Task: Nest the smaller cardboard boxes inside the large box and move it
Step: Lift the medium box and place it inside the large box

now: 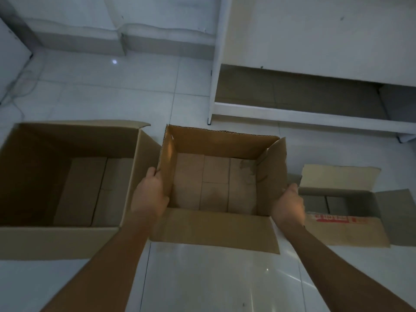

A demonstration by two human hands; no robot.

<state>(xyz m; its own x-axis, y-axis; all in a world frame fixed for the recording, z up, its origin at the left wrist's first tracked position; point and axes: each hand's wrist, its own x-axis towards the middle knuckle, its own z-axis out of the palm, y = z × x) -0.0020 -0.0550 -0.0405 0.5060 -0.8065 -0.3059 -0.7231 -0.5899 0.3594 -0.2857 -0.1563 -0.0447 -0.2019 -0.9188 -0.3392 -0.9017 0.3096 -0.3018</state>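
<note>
Three open cardboard boxes stand in a row on the white tiled floor. The large box (67, 239) is at the left, empty, its flaps up. The medium box (216, 143) is in the middle, also empty. My left hand (149, 194) grips its left flap and my right hand (289, 206) holds its right side. The small box (351, 230), with red print on its near flap, lies at the right, partly behind my right hand, flaps spread out.
A white shelf unit (292, 113) stands on the floor behind the medium and small boxes. A white wall with a grey skirting runs along the back. A white appliance (11, 57) and a cable (18, 95) are at the far left.
</note>
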